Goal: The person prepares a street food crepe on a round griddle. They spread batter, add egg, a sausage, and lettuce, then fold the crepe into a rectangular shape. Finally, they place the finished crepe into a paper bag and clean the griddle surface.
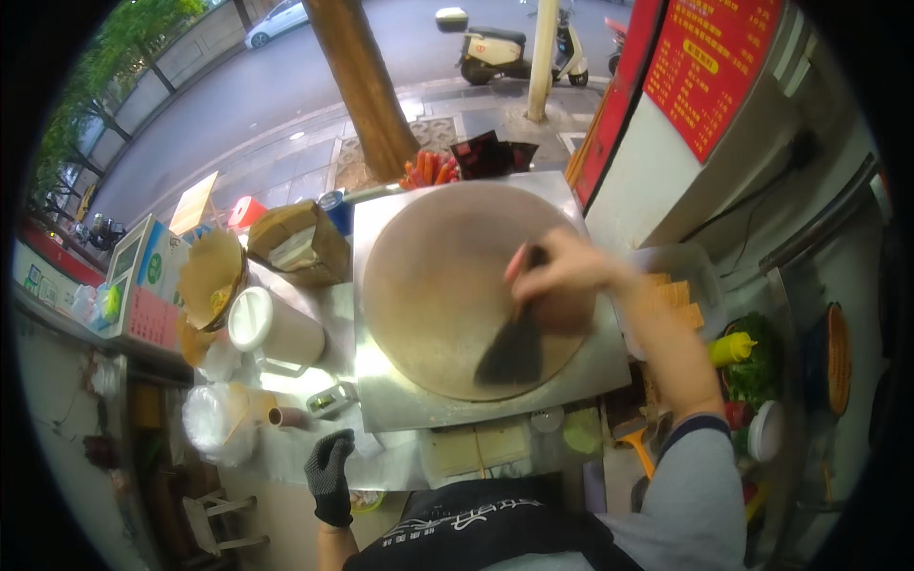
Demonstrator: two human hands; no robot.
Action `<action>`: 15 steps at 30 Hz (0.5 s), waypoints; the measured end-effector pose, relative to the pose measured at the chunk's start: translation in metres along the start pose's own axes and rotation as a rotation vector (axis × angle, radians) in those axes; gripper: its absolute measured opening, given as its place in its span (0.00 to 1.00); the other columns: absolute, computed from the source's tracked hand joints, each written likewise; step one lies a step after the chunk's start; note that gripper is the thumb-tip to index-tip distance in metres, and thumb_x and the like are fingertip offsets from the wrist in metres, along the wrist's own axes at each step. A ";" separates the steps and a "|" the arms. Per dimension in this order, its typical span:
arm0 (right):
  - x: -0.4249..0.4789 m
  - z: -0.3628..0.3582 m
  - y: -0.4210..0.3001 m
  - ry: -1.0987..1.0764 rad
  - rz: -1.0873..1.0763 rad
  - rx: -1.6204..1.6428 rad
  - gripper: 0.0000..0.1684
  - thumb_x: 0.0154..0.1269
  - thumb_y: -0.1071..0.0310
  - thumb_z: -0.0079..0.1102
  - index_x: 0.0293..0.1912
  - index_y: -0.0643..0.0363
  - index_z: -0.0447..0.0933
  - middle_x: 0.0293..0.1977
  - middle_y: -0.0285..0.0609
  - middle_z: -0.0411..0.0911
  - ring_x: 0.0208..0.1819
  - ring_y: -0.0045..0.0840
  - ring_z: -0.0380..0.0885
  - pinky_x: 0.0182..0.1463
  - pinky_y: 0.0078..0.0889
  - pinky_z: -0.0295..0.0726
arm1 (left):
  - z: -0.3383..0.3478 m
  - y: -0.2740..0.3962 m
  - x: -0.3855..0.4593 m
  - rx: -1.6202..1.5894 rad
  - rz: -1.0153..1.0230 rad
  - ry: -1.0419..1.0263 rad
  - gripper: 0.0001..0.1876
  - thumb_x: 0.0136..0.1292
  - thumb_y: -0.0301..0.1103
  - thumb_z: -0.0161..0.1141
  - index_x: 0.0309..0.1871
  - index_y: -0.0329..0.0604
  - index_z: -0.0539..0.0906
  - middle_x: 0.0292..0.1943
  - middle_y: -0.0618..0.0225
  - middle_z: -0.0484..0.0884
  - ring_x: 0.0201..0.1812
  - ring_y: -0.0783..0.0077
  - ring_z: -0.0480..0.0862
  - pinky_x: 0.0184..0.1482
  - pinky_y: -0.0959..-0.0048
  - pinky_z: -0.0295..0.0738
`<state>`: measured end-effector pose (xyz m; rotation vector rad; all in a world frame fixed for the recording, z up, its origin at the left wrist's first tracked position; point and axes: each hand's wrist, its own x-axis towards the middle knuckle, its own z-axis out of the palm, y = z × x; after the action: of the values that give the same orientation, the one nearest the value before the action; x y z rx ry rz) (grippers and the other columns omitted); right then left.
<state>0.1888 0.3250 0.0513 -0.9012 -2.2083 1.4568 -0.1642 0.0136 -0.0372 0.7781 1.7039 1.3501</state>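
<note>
A large round griddle plate (428, 285) lies in a square steel surround in front of me. Over its right side, my right hand (553, 268) grips the handle of a dark, wide-bladed tool, seemingly a brush or scraper (510, 353); both are motion-blurred. The blade points down toward the plate's lower right, and whether it touches cannot be told. My left hand (330, 471), in a black dotted glove, is raised at the counter's front edge, left of the griddle. Its fingers look bent together, with nothing visible in them.
Left of the griddle stand a white lidded pitcher (285, 332), a cardboard box (303, 246) and a plastic-wrapped container (221, 421). Packaged sausages (428, 170) lie behind it. On the right are a clear bin (703, 285) of yellowish food pieces, a yellow squeeze bottle (730, 350) and an orange-handled tool (638, 451).
</note>
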 end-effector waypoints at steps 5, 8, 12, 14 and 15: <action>-0.050 -0.121 0.044 0.683 0.208 -0.069 0.15 0.58 0.59 0.68 0.38 0.58 0.77 0.32 0.37 0.82 0.34 0.19 0.82 0.33 0.23 0.79 | -0.003 -0.001 0.010 0.002 0.032 -0.087 0.11 0.67 0.28 0.55 0.47 0.29 0.81 0.43 0.57 0.83 0.45 0.67 0.82 0.51 0.71 0.77; -0.058 -0.095 0.063 0.706 0.281 -0.089 0.19 0.57 0.59 0.70 0.41 0.63 0.76 0.30 0.41 0.83 0.28 0.20 0.82 0.27 0.22 0.79 | -0.002 0.003 0.021 0.076 0.047 -0.162 0.11 0.68 0.29 0.55 0.47 0.29 0.81 0.42 0.59 0.84 0.45 0.69 0.82 0.50 0.72 0.77; -0.054 0.073 0.078 0.626 0.044 -0.081 0.36 0.54 0.55 0.72 0.56 0.67 0.70 0.47 0.51 0.78 0.50 0.33 0.78 0.55 0.36 0.75 | 0.007 0.010 0.029 0.217 0.125 -0.243 0.10 0.67 0.27 0.57 0.46 0.32 0.83 0.40 0.63 0.85 0.43 0.74 0.81 0.49 0.77 0.74; -0.058 0.109 0.027 0.448 0.068 -0.136 0.31 0.55 0.54 0.71 0.49 0.66 0.72 0.41 0.49 0.78 0.45 0.31 0.78 0.51 0.36 0.75 | 0.005 0.008 0.028 0.186 0.076 -0.242 0.09 0.67 0.27 0.56 0.46 0.32 0.84 0.40 0.63 0.85 0.43 0.75 0.81 0.49 0.77 0.74; -0.056 0.097 0.042 0.584 0.073 0.008 0.28 0.57 0.54 0.70 0.46 0.65 0.72 0.39 0.47 0.77 0.42 0.28 0.77 0.46 0.33 0.76 | 0.006 0.009 0.027 0.168 0.073 -0.249 0.09 0.67 0.26 0.57 0.46 0.32 0.84 0.40 0.63 0.85 0.43 0.75 0.81 0.49 0.77 0.74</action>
<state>0.1852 0.2318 -0.0235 -1.2278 -1.7475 1.0487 -0.1717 0.0417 -0.0347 1.0672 1.6163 1.1145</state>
